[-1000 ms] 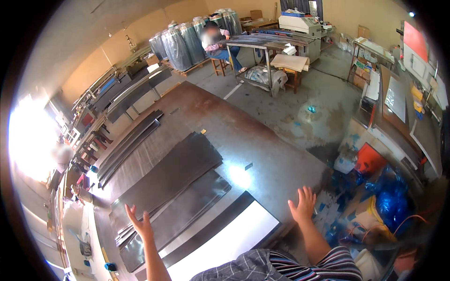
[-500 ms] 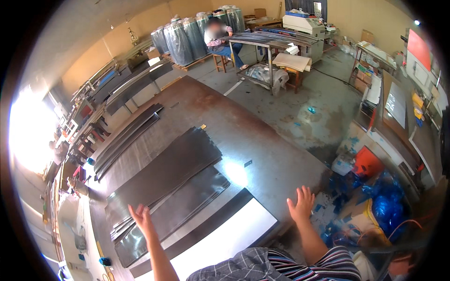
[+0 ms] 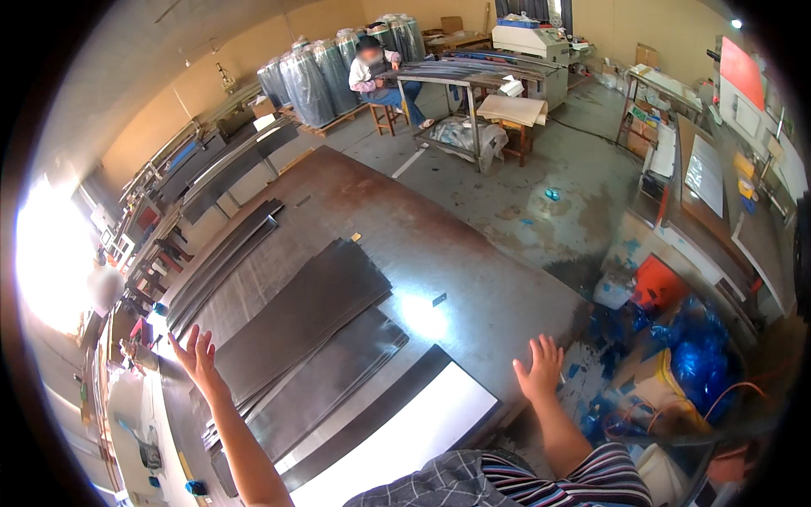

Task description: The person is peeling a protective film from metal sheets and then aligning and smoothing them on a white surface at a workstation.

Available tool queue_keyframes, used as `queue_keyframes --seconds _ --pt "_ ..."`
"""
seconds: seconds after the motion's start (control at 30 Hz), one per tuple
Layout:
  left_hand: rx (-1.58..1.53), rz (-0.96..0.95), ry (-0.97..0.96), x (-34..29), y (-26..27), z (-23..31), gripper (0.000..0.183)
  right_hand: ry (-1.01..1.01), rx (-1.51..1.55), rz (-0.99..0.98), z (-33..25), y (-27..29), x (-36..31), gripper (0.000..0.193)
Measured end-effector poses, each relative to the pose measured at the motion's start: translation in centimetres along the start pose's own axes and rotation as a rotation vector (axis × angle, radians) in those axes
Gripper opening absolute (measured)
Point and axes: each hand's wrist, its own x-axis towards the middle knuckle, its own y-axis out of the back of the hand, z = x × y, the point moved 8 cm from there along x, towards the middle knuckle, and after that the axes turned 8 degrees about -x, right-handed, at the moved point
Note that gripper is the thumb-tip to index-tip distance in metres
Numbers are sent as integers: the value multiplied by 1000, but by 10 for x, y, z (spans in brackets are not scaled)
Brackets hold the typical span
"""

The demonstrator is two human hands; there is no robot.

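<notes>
My left hand [image 3: 197,362] hangs above the left end of the stacked dark sheets [image 3: 308,308], fingers spread and nothing in them. My right hand [image 3: 541,368] is raised near the right edge of the table [image 3: 473,262], its fingers apart and also without anything in them. Between my arms, close to my body, lies a white sheet [image 3: 414,427] with a dark strip [image 3: 414,378] along its far edge. A second, lower pile of dark glossy sheets [image 3: 355,363] lies between that strip and the bigger stack.
Long dark strips [image 3: 228,258] lie at the table's far left. Blue plastic film [image 3: 697,355] and a red-orange panel [image 3: 657,283] are heaped right of the table. Beyond, a person [image 3: 374,72] sits at a metal-framed bench [image 3: 473,80] beside wrapped rolls [image 3: 312,80].
My left hand has moved left and up, away from the lower pile, its fingers spreading. My right hand stays nearly in place. The whole view has shifted slightly.
</notes>
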Motion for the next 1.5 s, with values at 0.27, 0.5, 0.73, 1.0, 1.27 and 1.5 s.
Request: queue_keyframes --seconds 0.27,0.5,0.73,1.0,1.27,1.5 --pt "-40 29 -15 -8 -10 20 79 12 0 7 1 0 0 59" --pt "117 105 -111 -17 -20 65 79 6 8 -14 -1 0 1 59" --pt "89 72 -36 -22 -10 36 77 0 2 13 1 0 -1 60" --pt "-214 67 247 3 -23 -32 77 -5 18 3 2 -1 0 60" --pt "385 -39 -958 -3 -262 173 74 8 -26 -26 6 -2 1 60" --pt "421 -759 -632 20 -328 64 50 51 -66 -52 -2 -5 0 55"
